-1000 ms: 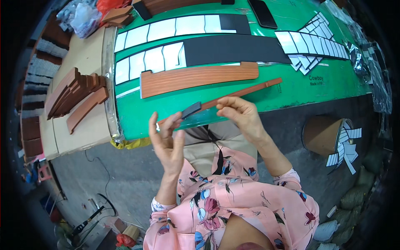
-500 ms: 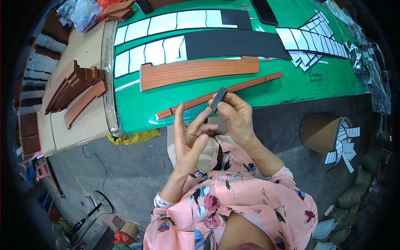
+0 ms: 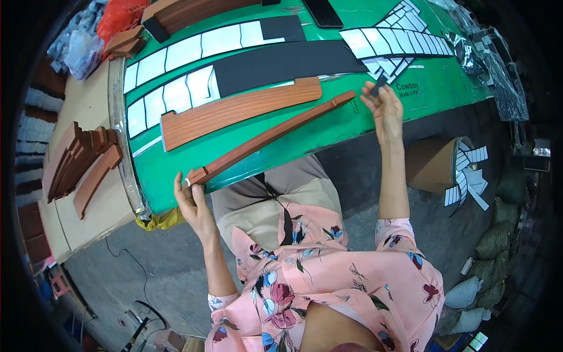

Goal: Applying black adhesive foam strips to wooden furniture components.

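Note:
A long, narrow red-brown wooden strip (image 3: pixel 272 136) lies slanted along the near edge of the green table. My left hand (image 3: pixel 193 205) is at its left end, with thumb and fingers closed around the tip. My right hand (image 3: pixel 386 111) is raised past the strip's right end, pinching a small dark foam piece (image 3: pixel 379 85) between thumb and fingers. Behind the strip rests a wider curved wooden board (image 3: pixel 240 111) with notched ends. Beyond it are two black foam sheets, the nearer one (image 3: pixel 287 66) partly covered by white backing pieces with dark cut lines.
White-backed foam strips (image 3: pixel 404 46) are piled at the table's right. A phone (image 3: pixel 323 13) lies at the far edge. On the cardboard at left stand stacked curved wooden pieces (image 3: pixel 82 158). A brown bin (image 3: pixel 431 167) with foam scraps stands on the floor at right.
My hands have moved apart: the left has gone to the wooden strip's left end, the right has carried the foam piece rightward. The strip is now tilted more steeply, and the whole view has shifted.

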`<state>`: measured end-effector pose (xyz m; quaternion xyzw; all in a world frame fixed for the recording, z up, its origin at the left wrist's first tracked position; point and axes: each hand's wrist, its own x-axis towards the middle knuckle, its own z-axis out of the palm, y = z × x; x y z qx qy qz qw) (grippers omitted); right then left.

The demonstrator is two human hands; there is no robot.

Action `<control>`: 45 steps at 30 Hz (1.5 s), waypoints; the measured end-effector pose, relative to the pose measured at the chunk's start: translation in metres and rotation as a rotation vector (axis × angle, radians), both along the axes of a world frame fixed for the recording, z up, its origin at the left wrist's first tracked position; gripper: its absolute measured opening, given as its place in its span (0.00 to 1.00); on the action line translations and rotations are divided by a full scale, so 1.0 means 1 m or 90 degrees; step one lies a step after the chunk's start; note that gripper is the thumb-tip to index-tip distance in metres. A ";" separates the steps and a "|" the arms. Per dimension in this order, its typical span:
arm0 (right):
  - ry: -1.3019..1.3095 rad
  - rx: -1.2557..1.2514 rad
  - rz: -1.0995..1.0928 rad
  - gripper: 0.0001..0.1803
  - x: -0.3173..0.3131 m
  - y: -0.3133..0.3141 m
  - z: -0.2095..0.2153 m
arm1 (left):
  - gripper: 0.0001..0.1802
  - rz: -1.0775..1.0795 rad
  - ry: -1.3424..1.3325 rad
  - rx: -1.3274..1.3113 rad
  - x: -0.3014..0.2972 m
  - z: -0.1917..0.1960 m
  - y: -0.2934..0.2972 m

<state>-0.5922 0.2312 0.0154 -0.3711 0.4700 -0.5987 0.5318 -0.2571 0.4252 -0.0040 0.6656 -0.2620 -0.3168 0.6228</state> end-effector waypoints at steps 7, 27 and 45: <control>-0.030 0.061 0.116 0.11 0.029 0.015 -0.026 | 0.22 0.023 -0.145 -0.012 0.041 -0.014 0.001; 0.139 0.036 0.393 0.17 0.056 0.059 0.021 | 0.26 -0.304 0.040 -0.146 -0.104 0.038 -0.082; 0.486 -0.239 0.515 0.11 0.041 0.066 0.020 | 0.35 -0.442 -0.116 -0.142 -0.102 0.022 -0.076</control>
